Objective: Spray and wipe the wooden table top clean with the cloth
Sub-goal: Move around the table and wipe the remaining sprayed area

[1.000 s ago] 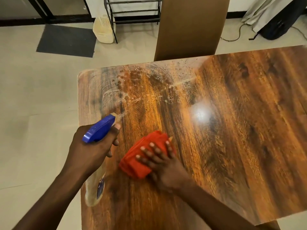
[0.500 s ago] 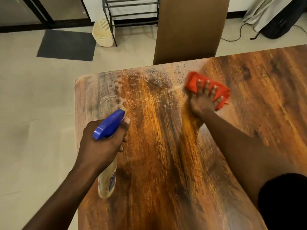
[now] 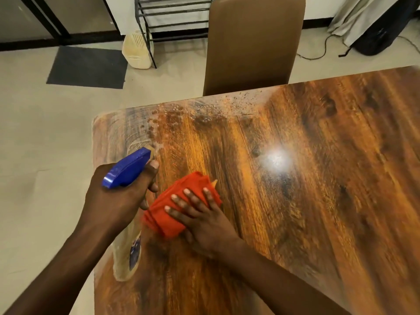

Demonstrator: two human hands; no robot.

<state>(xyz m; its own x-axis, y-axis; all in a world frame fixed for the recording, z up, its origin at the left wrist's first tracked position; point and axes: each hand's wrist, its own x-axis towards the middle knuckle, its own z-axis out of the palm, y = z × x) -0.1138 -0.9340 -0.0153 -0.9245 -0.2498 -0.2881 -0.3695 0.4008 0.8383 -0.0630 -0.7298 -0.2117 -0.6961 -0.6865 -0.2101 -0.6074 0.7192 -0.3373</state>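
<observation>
Head view: the left hand [image 3: 118, 196], lower left of centre, is wrapped around a spray bottle [image 3: 127, 248], its blue nozzle aimed toward upper right. Just beside it, the right hand [image 3: 204, 221] presses flat, fingers spread, on a folded red cloth [image 3: 175, 212] on the wooden table top [image 3: 318, 178]. Unwiped droplets [image 3: 204, 114] lie toward the top edge, beyond both hands; the cloth hand seems nearer.

Glossy wooden table top [image 3: 318, 178], spray droplets [image 3: 204, 112] near far edge, red cloth [image 3: 181, 208] on it
</observation>
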